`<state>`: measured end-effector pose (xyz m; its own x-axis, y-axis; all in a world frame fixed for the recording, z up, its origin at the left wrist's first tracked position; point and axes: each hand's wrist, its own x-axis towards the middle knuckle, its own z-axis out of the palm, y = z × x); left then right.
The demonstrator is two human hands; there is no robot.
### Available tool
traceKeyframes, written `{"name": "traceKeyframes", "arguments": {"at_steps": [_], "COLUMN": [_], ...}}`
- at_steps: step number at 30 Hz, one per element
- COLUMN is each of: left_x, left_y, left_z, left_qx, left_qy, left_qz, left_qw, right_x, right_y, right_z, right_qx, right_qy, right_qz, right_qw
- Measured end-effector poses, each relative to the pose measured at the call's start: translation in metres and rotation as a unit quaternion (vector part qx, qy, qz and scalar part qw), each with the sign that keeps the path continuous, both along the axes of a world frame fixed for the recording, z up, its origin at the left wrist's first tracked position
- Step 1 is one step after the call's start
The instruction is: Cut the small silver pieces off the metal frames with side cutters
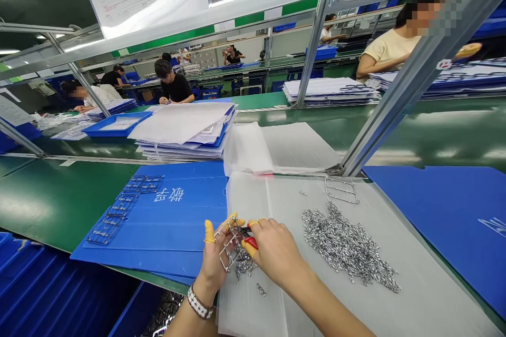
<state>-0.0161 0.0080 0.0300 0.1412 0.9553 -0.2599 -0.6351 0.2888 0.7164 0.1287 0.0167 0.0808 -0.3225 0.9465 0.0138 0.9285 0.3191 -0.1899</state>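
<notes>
— What are the fingers doing?

— The left hand's (215, 266) fingers, capped in yellow rubber finger cots (209, 231), are clamping a small rectangular wire frame (226, 259). The right hand's (276, 253) fingertips are pinching together against the frame's upper end. Something red is showing under them, but I cannot tell what they are gripping.

— Where is the frame sitting?

— It is hovering over the near left corner of the translucent white plastic sheet (415, 284). A heap of small silvery metal pieces (348, 245) is lying at the sheet's middle, and a second wire frame (342, 190) near its far edge.

— Any writing?

— A blue corrugated plastic board (177, 226), touching the sheet's left edge, is showing two white Chinese characters (169, 195) upside down; I am not making them out. A row of wire frames (118, 210) is lying along that board's left side.
</notes>
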Motion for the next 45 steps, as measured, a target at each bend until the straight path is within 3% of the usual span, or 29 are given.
{"name": "traceKeyframes", "arguments": {"at_steps": [9, 20, 29, 45], "left_x": [0.009, 0.01, 0.003, 0.008], "left_y": [-0.002, -0.002, 0.003, 0.003], "left_z": [0.005, 0.001, 0.005, 0.003], "left_qx": [0.015, 0.006, -0.008, -0.001], "left_qy": [0.013, 0.034, -0.048, -0.028], "left_qz": [-0.003, 0.019, -0.001, 0.006], "left_qw": [1.0, 0.999, 0.999, 1.0], "right_x": [0.004, 0.003, 0.012, 0.012], "right_y": [0.005, 0.003, -0.009, -0.009], "right_z": [-0.007, -0.001, -0.013, -0.013], "right_qx": [-0.01, 0.003, -0.015, -0.013], "right_qy": [0.014, -0.01, -0.016, -0.008], "right_qz": [-0.008, -0.002, 0.007, -0.007], "right_qw": [1.0, 1.0, 1.0, 1.0]}}
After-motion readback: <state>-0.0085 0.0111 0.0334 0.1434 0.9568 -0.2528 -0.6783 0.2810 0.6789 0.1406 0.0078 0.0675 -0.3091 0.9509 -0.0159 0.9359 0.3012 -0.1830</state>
